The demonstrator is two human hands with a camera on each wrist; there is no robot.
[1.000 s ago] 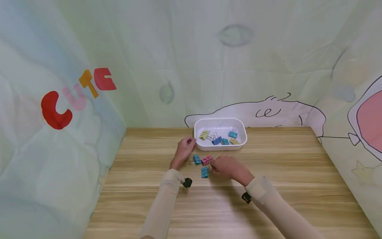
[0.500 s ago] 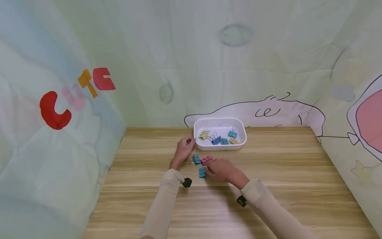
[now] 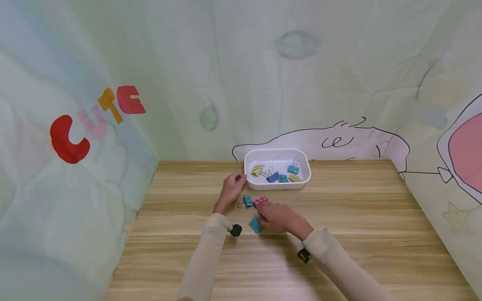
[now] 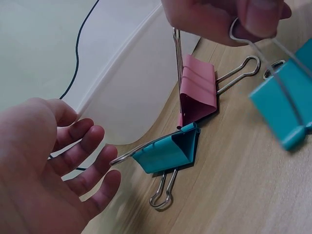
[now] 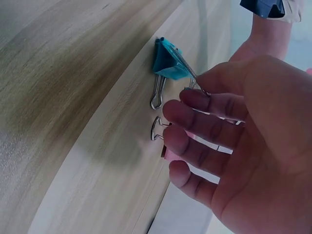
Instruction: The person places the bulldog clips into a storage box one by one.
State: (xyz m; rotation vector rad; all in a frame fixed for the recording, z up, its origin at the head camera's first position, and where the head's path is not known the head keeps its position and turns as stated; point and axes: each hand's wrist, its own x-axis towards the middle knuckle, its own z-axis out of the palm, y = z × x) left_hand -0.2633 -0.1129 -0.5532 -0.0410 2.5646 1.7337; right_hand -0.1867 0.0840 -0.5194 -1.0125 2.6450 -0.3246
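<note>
My left hand (image 3: 231, 189) holds the near left corner of the white plastic tray (image 3: 278, 186), thumb and index finger at its rim in the left wrist view. The thumb and index finger of my right hand (image 3: 280, 218) pinch a wire handle of a teal binder clip (image 4: 274, 108), whose body (image 3: 255, 225) tilts close over the table. The right wrist view shows its other handle hanging free. Between the hands and the tray, a second teal binder clip (image 4: 163, 155) and a pink binder clip (image 4: 199, 87) lie side by side on the wood.
Inside the tray lie several binder clips: a yellow-green one (image 3: 257, 170), a blue one (image 3: 273, 177), a teal one (image 3: 293, 169) and others. The tray stands at the back edge of the wooden table (image 3: 357, 217), against a printed cloth backdrop (image 3: 180, 104).
My right hand has moved left and slightly nearer; the teal binder clip at its fingertips has shifted toward me and turned from lying straight to tilted. The left hand stays at the tray.
</note>
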